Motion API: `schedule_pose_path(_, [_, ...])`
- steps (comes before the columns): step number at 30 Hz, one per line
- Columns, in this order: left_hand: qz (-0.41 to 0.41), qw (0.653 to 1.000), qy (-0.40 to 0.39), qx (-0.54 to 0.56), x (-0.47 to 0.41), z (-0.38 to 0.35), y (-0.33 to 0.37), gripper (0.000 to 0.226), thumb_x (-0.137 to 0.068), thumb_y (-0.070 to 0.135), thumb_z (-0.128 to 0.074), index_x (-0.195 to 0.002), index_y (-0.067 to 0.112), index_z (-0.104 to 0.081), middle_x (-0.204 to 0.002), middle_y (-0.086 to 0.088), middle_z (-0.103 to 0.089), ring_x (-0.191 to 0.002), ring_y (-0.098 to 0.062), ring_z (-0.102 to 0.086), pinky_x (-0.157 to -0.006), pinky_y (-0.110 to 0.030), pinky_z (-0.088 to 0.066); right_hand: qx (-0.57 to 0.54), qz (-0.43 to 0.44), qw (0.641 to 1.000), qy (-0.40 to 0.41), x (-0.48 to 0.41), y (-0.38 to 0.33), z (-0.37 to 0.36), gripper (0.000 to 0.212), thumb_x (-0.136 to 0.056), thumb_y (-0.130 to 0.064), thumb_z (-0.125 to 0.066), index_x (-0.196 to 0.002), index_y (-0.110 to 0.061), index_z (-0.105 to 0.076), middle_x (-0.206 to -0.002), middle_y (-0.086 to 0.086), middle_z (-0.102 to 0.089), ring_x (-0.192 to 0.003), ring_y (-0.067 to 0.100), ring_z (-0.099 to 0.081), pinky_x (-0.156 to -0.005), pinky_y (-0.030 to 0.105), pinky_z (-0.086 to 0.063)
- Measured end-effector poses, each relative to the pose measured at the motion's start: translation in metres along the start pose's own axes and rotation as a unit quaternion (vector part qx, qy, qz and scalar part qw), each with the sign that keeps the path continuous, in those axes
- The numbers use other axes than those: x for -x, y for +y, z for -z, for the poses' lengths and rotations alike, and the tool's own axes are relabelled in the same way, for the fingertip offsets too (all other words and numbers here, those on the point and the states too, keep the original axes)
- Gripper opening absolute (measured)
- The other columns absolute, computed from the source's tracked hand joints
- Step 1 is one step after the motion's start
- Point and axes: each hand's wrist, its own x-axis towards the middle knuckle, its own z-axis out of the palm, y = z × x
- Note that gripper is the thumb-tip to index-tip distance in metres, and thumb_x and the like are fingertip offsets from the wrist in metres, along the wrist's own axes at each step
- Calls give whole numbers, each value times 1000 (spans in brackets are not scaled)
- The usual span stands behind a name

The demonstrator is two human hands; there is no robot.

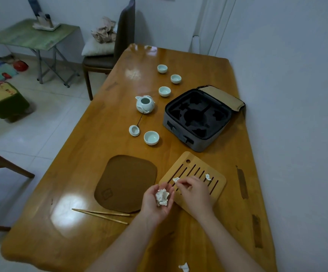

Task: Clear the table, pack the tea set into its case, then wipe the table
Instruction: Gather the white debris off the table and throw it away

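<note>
Looking down at a shiny yellow-brown bench [92, 158]. Cupping the left hand [155, 202] palm up at 6 o'clock, with the fingers curling round a paper ball [162, 196], white and crumpled. Pinching a small paper scrap [176, 180] with the fingertips of the right hand [193, 190], just over the 9 o'clock edge of the wooden tray [220, 188]. Holding that right hand above the tray's slots, right beside the left hand.

Seeing a second scrap [208, 177] lying on the tray near its 2 o'clock side, and a third scrap [184, 267] lying on the bench at 6 o'clock, near the front edge. Seeing a flat brown mat [127, 181] just beside the tray at 9 o'clock, and thin wooden tongs [102, 213] with the tips by the mat's 6 o'clock edge.

Seeing the grey case [178, 131] standing open at 12 o'clock from the tray, well apart from both hands, showing dark foam with hollow shapes. Seeing the pale teapot [145, 107] uncovered at 9 o'clock from the case, and the lid [134, 130] lying at 6 o'clock from the teapot, joined to it by a thin cord. Seeing one cup [151, 137] just beside the lid at 3 o'clock, and three more cups [164, 91] [176, 78] [162, 68] standing upright toward 1 o'clock from the teapot. Seeing a dark chair [123, 36] at the bench's 11 o'clock end.
</note>
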Motion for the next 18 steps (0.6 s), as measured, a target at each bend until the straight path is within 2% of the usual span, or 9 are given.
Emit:
schedule_pose_path(3, [1, 1000, -4, 7, 1, -3, -2, 35, -100, 28, -43, -109, 3, -67, -98, -23, -71, -93, -33, -68, -86, -43, -56, -34, 0, 992, -119, 17, -34, -4, 15, -88, -25, -69, -102, -23, -74, -97, -10, -68, -88, 0, -61, -75, 14, -53])
schedule_pose_path(5, [6, 1000, -8, 11, 3, -5, -2, 37, -100, 29, -43, -109, 2, -67, -104, -22, -69, -102, -34, -65, -93, -44, -52, -20, -7, 990, -137, 20, -43, -7, 17, -87, -28, -70, -103, -25, -74, -98, -10, -69, -90, 1, -62, -77, 15, -53])
schedule_pose_path(7, [19, 999, -27, 12, 3, -7, -1, 40, -100, 29, -41, -111, -2, -64, -100, -23, -70, -96, -33, -67, -85, -42, -56, -26, -13, 995, -91, 15, -43, -4, 12, -89, -31, -68, -98, -26, -74, -90, -12, -69, -83, 1, -62, -68, 12, -50])
schedule_pose_path(9, [17, 999, -30, 19, 1, -10, 3, 38, -100, 28, -41, -108, -2, -63, -87, -20, -71, -77, -27, -70, -67, -35, -59, -44, -22, 999, -18, 2, -32, 2, 9, -92, -30, -64, -89, -27, -72, -81, -13, -67, -77, 4, -62, -61, 13, -48])
schedule_pose_path(11, [13, 1000, -16, 13, -2, -9, 8, 36, -101, 27, -41, -97, 0, -64, -77, -16, -71, -67, -23, -69, -58, -32, -58, 0, -28, 999, 26, -18, -11, 0, 13, -94, -28, -60, -101, -23, -70, -91, -9, -67, -85, 9, -63, -68, 21, -51])
schedule_pose_path(14, [-1, 1000, -10, -21, -1, -5, 12, 37, -101, 28, -44, -92, 0, -66, -78, -15, -71, -77, -23, -67, -63, -34, -59, 150, -19, 988, -26, -41, 18, -17, 37, -95, -30, -58, -132, -20, -57, -129, -1, -55, -111, 16, -57, -87, 29, -50])
schedule_pose_path(16, [-11, 999, -8, -41, -1, -2, 14, 37, -100, 28, -46, -90, -1, -67, -80, -15, -71, -80, -24, -67, -66, -34, -58, 214, 1, 975, -54, -47, 28, -30, 38, -95, -32, -58, -132, -21, -56, -134, 0, -50, -115, 18, -54, -89, 30, -49])
schedule_pose_path(18, [-25, 998, -5, -54, -3, 0, 18, 37, -99, 28, -48, -87, -1, -68, -84, -16, -71, -81, -24, -68, -67, -34, -58, 249, 24, 967, -55, -48, 30, -37, 31, -95, -33, -57, -124, -21, -60, -127, -1, -53, -110, 16, -55, -83, 27, -49])
